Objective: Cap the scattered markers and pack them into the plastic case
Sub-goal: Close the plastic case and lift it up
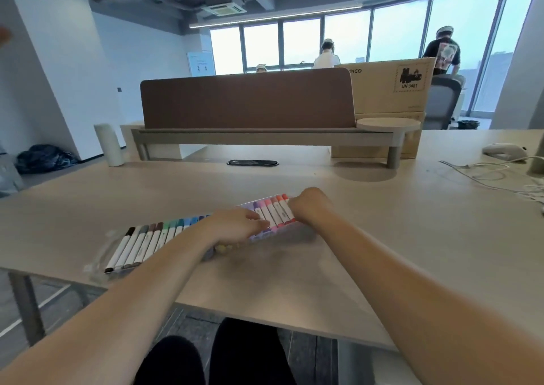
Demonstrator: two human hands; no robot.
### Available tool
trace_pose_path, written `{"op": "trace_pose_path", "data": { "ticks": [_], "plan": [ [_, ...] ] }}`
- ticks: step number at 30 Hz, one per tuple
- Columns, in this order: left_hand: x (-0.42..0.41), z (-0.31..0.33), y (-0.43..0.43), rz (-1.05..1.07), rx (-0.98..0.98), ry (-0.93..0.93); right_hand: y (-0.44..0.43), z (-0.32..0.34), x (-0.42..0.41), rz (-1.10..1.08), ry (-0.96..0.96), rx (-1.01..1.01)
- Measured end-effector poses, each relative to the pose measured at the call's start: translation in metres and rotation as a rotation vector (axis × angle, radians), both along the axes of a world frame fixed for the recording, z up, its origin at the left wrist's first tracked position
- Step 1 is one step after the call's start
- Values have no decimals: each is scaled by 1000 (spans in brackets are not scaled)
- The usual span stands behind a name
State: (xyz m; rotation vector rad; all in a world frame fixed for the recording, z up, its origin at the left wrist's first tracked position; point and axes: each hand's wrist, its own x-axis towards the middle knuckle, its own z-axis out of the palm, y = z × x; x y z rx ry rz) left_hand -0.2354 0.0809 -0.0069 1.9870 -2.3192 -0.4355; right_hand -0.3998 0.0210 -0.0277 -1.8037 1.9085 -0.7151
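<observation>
A long clear plastic case [100, 262] lies on the beige desk, running from lower left to upper right. A row of several capped markers [141, 241] fills it, with white barrels and caps from black and grey through green and blue to purple, pink and red [275, 212]. My left hand [235, 227] rests over the middle of the row, fingers spread on the markers. At the right end of the case, my right hand [310, 206] curls against the red markers. Whether either hand grips a marker is hidden.
A brown divider panel [247, 102] on a raised shelf crosses the back of the desk, beside cardboard boxes [388, 87]. A pale cylinder [110, 144] stands back left. White cables [494, 175] and a mouse [504, 152] lie at the right. People stand by the far windows.
</observation>
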Motion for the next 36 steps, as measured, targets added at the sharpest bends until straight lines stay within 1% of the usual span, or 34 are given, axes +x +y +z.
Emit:
{"op": "trace_pose_path", "data": {
  "ticks": [1,2,4,5,7,9,11,13,16,19,22,24,28,32,36],
  "plan": [
    [1,3,0,6,2,36,0,4,0,-19,-90,-57],
    [3,6,1,18,4,124,2,10,1,-32,-165,-107],
    [7,16,5,80,30,354,5,26,8,-54,-338,-186],
    [9,21,7,122,47,441,8,34,13,-66,-446,-216],
    [15,31,9,179,64,547,14,51,24,-59,-590,-285],
    [21,41,12,209,57,645,25,66,38,2,-670,-340],
    [28,53,16,224,-2,754,35,80,54,106,-703,-370],
    [39,66,20,239,-106,829,42,90,73,225,-699,-362],
    [62,84,27,326,-293,904,46,98,104,384,-717,-305],
    [95,92,36,444,-429,829,48,95,136,483,-649,-261],
    [132,89,50,481,-442,799,50,80,162,570,-549,-269],
    [155,82,57,511,-444,765,50,67,178,605,-441,-280],
    [197,48,55,634,-431,665,38,43,208,611,-296,-233],
    [227,14,51,668,-358,514,28,19,232,629,-179,-201],
    [241,-11,45,684,-155,365,15,7,250,655,-1,-172]
  ]
}}
